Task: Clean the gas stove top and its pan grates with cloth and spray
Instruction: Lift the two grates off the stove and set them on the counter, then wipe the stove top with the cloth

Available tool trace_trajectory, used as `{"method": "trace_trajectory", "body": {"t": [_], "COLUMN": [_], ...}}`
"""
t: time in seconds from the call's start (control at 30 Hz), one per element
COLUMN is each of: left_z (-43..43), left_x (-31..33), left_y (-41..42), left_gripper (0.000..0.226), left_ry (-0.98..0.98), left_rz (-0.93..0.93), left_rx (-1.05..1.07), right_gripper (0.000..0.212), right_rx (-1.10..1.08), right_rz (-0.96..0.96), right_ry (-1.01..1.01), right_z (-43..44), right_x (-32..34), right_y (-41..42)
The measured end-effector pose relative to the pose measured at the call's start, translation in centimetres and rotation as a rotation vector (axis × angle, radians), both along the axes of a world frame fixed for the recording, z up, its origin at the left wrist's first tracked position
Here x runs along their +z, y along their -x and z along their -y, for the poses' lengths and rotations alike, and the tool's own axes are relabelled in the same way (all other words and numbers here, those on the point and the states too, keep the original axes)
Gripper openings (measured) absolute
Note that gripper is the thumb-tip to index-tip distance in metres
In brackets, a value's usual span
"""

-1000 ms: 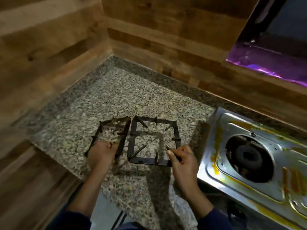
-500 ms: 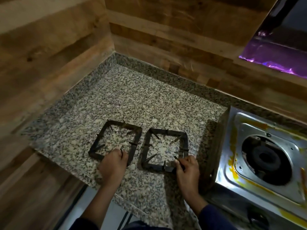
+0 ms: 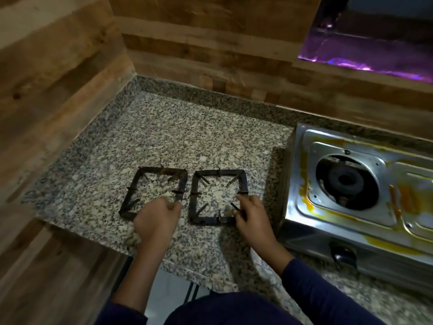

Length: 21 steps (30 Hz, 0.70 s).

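1. Lying flat on the speckled granite worktop [image 3: 164,127] are two square black pan grates, side by side with a narrow gap between them and their prongs pointing inward.
2. Left grate [image 3: 150,184]: its frame looks rusty brown in places; the left hand [image 3: 155,218] covers its near right corner, fingers curled down around the bar there, so the hand is closed on that corner.
3. Right grate [image 3: 219,181]: darker and cleaner looking; the right hand [image 3: 251,219] sits at its near right corner, with the fingers [image 3: 244,199] bent over the right bar and pinching it. One inner prong sticks out just beside the fingertips.
4. Both forearms reach in from the bottom edge, each ending in a dark blue sleeve [image 3: 314,285].
5. Gas stove [image 3: 346,221]: a stainless steel unit standing on the worktop to the right of the grates, near the right grate but apart from it. Its top is streaked with yellow-orange stains along the left and front edges, and the round black burner [image 3: 344,180] sits bare in its opening. A dark knob [image 3: 343,253] shows on the front face.
6. Wood-patterned walls [image 3: 70,73] close the corner at the left and back; a purple-lit opening [image 3: 365,50] shows at the upper right.
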<state>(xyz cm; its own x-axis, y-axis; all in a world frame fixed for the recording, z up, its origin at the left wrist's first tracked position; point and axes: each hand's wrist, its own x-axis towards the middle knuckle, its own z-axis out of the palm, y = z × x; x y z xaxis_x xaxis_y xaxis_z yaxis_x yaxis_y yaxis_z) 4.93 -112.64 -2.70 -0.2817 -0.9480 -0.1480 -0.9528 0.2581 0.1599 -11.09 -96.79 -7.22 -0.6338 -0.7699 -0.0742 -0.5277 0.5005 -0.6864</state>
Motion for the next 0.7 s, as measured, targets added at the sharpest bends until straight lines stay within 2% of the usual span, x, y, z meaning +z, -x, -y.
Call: {"method": "trace_trajectory", "body": {"t": [0.1, 0.23, 0.33, 0.5, 0.6, 0.7], "left_z": [-1.6, -4.9, -8.9, -20.2, -28.8, -36.4], "left_x": [1.6, 3.5, 4.1, 4.2, 3.8, 3.1], "left_y": [2.1, 6.8, 10.7, 17.0, 20.7, 23.8], "left_gripper": [0.038, 0.024, 0.022, 0.027, 0.023, 0.022], "left_ry": [0.034, 0.003, 0.009, -0.002, -0.076, -0.108], "left_rz": [-0.090, -0.286, -0.493, -0.713, -0.777, -0.756], "left_rx": [-0.134, -0.426, -0.691, -1.031, -1.224, -1.379], "right_gripper": [0.045, 0.040, 0.037, 0.031, 0.029, 0.025], "right_rx": [0.015, -0.062, -0.223, -0.570, -0.739, -0.828], "right_rz": [0.019, 0.040, -0.012, -0.084, -0.094, -0.074], "right_ry": [0.169, 0.328, 0.437, 0.518, 0.549, 0.530], "right_z": [-2.1, -7.0, -11.9, -24.7, -33.9, -41.4], "right_x": [3.6, 7.6, 8.7, 8.1, 7.1, 6.6], "right_y": [-0.3, 0.9, 3.4, 8.2, 10.6, 12.3]}}
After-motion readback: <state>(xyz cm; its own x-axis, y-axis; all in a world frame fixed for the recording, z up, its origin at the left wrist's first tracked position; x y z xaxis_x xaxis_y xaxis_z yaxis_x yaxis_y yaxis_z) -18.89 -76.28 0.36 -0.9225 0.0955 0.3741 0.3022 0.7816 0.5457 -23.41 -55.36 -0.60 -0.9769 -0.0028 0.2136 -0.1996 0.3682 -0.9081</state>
